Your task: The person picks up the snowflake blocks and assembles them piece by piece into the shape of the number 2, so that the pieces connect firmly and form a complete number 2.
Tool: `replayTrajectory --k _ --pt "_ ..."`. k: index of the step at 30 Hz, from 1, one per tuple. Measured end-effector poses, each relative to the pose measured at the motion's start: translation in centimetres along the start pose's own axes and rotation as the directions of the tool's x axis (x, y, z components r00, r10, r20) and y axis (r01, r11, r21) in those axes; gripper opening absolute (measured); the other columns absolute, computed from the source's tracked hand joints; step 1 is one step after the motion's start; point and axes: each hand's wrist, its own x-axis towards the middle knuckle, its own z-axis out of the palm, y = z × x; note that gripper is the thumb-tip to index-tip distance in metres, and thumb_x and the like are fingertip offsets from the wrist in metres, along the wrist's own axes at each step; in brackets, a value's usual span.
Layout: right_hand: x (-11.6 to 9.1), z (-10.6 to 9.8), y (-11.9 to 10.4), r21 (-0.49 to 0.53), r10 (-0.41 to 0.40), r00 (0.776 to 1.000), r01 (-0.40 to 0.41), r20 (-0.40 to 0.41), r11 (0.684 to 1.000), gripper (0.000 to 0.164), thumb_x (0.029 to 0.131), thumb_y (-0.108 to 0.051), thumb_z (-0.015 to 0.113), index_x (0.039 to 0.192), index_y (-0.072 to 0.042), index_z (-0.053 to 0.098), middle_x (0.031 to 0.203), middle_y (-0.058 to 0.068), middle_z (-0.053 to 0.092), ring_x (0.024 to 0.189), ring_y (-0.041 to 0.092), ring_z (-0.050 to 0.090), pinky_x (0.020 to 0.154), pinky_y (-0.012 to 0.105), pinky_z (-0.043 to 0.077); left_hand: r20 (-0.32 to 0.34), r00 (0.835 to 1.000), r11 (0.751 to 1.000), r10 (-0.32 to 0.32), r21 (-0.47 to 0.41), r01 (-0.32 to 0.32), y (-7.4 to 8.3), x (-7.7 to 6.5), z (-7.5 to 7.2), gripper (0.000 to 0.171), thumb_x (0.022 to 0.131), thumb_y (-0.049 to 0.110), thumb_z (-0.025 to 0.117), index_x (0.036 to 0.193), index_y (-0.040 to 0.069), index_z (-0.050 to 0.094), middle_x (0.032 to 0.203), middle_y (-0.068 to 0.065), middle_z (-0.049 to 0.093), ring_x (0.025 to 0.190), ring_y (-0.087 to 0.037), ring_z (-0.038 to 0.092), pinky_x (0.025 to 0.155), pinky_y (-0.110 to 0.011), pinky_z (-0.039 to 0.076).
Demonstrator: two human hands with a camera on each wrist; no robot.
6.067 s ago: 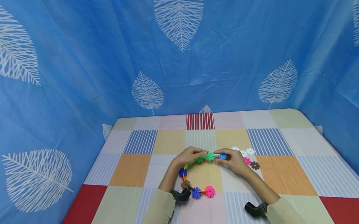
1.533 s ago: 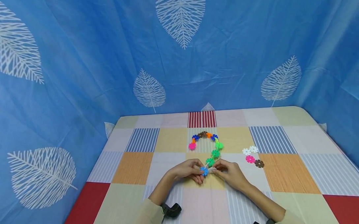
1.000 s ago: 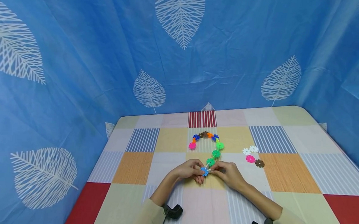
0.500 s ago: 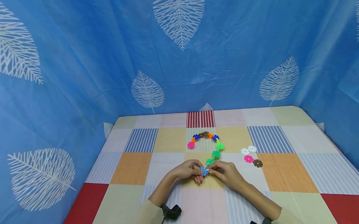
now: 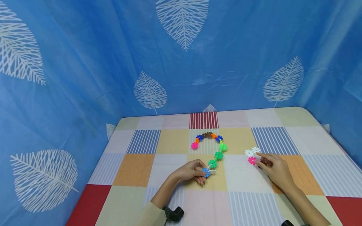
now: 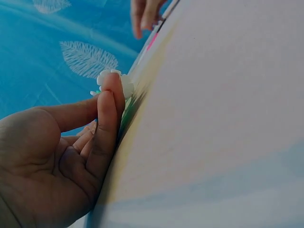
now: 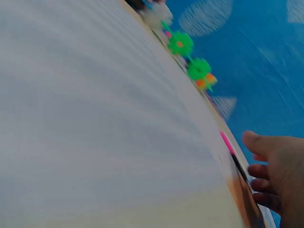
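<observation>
My left hand [image 5: 191, 171] pinches a light blue snowflake disc [image 5: 207, 172] between thumb and fingers. A white disc [image 5: 213, 172] is slotted into its right side; it also shows beyond the fingertips in the left wrist view. From there a chain of interlocking discs runs away from me, through green discs [image 5: 218, 155], then curves left to a pink end disc [image 5: 194, 145]. My right hand [image 5: 276, 169] hovers at the loose discs, thumb and forefinger apart, right beside a loose pink disc [image 5: 252, 160]. A brown disc, seen edge-on [image 7: 239, 166] in the right wrist view, is mostly hidden below this hand.
Loose white discs [image 5: 249, 153] lie just behind the loose pink one. The table wears a patchwork cloth [image 5: 130, 204]. Blue leaf-printed curtains [image 5: 224, 81] hang behind the table and along its sides.
Earlier, the chain was turned round and the white disc was joined to the blue one. My right hand has since let go of the white disc and moved right to the loose discs.
</observation>
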Motion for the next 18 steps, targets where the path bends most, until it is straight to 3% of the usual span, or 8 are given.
replayTrajectory --k 5,8,13,15,18 --pt "-1.1 -2.1 1.7 0.0 0.037 0.993 -0.037 0.115 0.999 0.037 0.072 -0.013 0.078 0.104 0.002 0.068 0.097 0.012 0.061 0.088 0.03 0.052 0.069 0.044 0.043 -0.004 1.0 1.0 0.008 0.011 -0.008 0.0 0.0 0.0 0.014 0.092 -0.002 0.05 0.105 -0.004 0.044 0.068 -0.01 0.063 0.055 -0.015 0.062 0.053 -0.025 0.053" --pt "-1.1 -2.4 1.8 0.01 0.026 0.987 -0.028 0.161 1.0 0.037 0.072 -0.013 0.078 0.103 0.003 0.067 0.099 0.015 0.058 0.093 0.036 0.049 0.073 0.052 0.039 -0.007 1.0 1.0 0.002 0.019 -0.002 0.0 0.1 0.0 0.014 0.092 -0.002 0.051 0.104 -0.003 0.044 0.068 -0.009 0.063 0.055 -0.016 0.062 0.053 -0.025 0.053" --pt "-0.9 -2.2 1.4 -0.003 0.017 0.991 -0.017 0.132 1.0 0.033 0.068 -0.007 0.079 0.099 -0.002 0.068 0.092 0.01 0.061 0.083 0.022 0.052 0.069 0.031 0.042 -0.009 1.0 0.999 -0.004 0.033 0.004 0.0 0.1 -0.1 0.014 0.092 -0.001 0.052 0.104 -0.003 0.045 0.069 -0.01 0.064 0.055 -0.016 0.063 0.053 -0.025 0.054" --pt "-0.8 -2.0 1.1 0.028 0.023 0.994 -0.026 0.103 0.999 0.029 0.068 -0.004 0.079 0.094 -0.004 0.066 0.083 0.005 0.062 0.072 0.012 0.052 0.06 0.019 0.041 -0.009 1.0 0.999 -0.005 0.035 0.005 0.0 0.0 -0.1 0.014 0.092 -0.001 0.052 0.104 -0.003 0.045 0.069 -0.011 0.064 0.056 -0.016 0.063 0.053 -0.026 0.054" --pt "-0.5 -1.5 0.3 0.132 0.029 0.997 -0.038 0.068 0.991 0.027 0.069 0.002 0.077 0.091 -0.007 0.064 0.074 -0.001 0.062 0.061 0.003 0.053 0.053 0.012 0.042 -0.008 1.0 0.999 -0.003 0.034 0.003 -0.1 0.0 -0.1 0.014 0.092 0.0 0.052 0.104 -0.003 0.045 0.069 -0.011 0.064 0.055 -0.016 0.063 0.053 -0.026 0.054"
